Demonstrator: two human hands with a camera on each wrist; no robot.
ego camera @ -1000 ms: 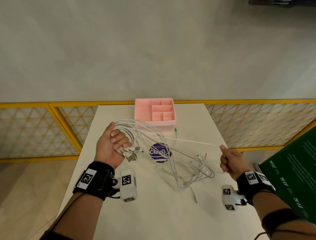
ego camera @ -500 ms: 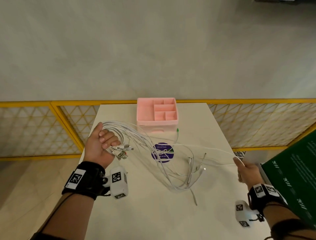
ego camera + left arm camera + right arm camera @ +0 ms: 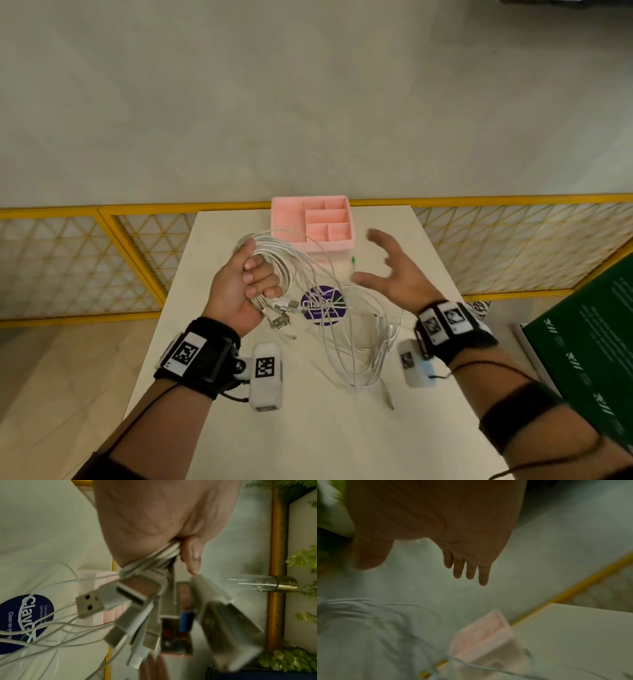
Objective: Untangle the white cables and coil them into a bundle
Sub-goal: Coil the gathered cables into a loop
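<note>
While the left hand (image 3: 239,284) is raised above the bench (image 3: 219,240), its grip is curled tight round the white cables (image 3: 346,329): fingers wrapped over the gathered strands, thumb pointing up behind them. Several loops arch out of the top of that fist toward the pink organizer (image 3: 311,222). Long slack loops hang from the fist to the right and down; whether their low ends touch the bench I cannot tell.

Left wrist view: the connector ends (image 3: 142,609) stick out in a bunch just past the curled fingers (image 3: 192,553). 1 USB-A plug is sharp; the others are blurred. Loose strands cross the round purple sticker (image 3: 25,623) on the bench.

Right hand (image 3: 397,274): grip spread, fingers apart and relaxed, holding nothing. It hovers right of the cable loops and just in front of the organizer's right corner; contact with any strand cannot be made out. Right wrist view is motion-blurred, showing 4 straight fingers (image 3: 467,569) with the organizer (image 3: 488,639) and smeared cables (image 3: 368,615) below.

Pink organizer stands at the far edge of the bench. A small green-tipped item (image 3: 353,261) lies just in front of it. A yellow lattice railing (image 3: 102,260) runs behind the bench. A green box (image 3: 582,342) sits at the right edge of view. Both wrists carry black bands with tag markers (image 3: 186,353).
</note>
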